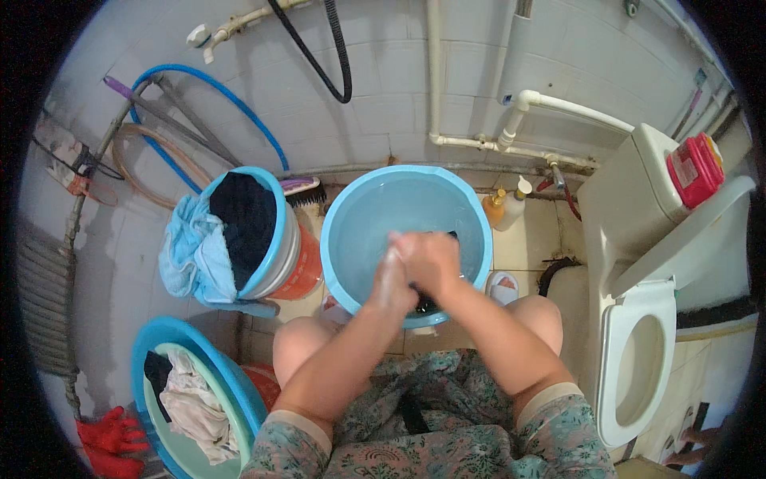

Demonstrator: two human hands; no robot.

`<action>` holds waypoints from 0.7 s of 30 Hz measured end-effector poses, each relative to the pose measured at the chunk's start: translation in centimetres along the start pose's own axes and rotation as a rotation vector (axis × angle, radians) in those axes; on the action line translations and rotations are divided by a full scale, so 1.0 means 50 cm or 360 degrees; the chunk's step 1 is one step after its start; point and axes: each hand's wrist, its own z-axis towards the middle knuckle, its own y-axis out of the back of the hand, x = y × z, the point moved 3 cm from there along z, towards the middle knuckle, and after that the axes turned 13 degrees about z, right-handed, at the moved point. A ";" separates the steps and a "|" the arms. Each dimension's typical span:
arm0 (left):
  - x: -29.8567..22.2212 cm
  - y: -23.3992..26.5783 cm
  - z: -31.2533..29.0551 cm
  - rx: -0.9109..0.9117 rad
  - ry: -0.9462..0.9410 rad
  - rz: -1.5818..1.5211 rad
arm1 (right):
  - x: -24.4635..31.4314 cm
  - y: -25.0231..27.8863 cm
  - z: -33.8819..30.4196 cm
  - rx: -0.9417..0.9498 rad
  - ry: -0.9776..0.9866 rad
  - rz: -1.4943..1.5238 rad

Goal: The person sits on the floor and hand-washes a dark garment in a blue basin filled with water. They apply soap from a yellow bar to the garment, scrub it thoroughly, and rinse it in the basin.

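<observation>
A light blue basin (326, 249) of water stands on the floor between my knees. Over its near half, my left hand (392, 281) and my right hand (432, 259) are closed and pressed together, slightly smeared by motion. Whitish foam seems to coat my left hand. Just below them, a black cloth-like thing (428, 304) shows at the basin's near side, partly covered by my wrists. Whatever lies between my palms is hidden.
To the left, a bucket (281, 239) holds black and light blue cloths. Nearer, a blue tub (145, 339) contains a green basin (227, 469) with clothes. Pump bottles (511, 209) stand right of my basin, before a toilet (610, 375). A brush (303, 188) lies behind the bucket.
</observation>
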 end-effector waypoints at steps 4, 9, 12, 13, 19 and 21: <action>-0.013 -0.006 -0.011 0.0182 -0.0006 -0.0155 | 0.029 -0.017 0.004 -0.0079 -0.0163 -0.0113; 0.016 0.077 0.022 0.0229 -0.0173 -0.0028 | 0.042 -0.016 -0.004 -0.0017 0.0007 0.0043; -0.033 -0.033 -0.050 0.0283 0.0214 -0.0032 | -0.059 0.017 0.035 -0.0046 -0.0623 0.0278; -0.039 -0.030 -0.053 0.0342 0.0244 -0.0029 | -0.069 0.019 0.036 -0.0080 -0.0674 0.0429; -0.066 0.049 0.034 0.0835 -0.0231 0.0032 | -0.001 0.048 0.011 -0.0077 -0.0689 0.0954; -0.024 0.102 0.104 0.1303 -0.0170 -0.0280 | 0.075 0.008 -0.039 0.0185 0.0016 0.0372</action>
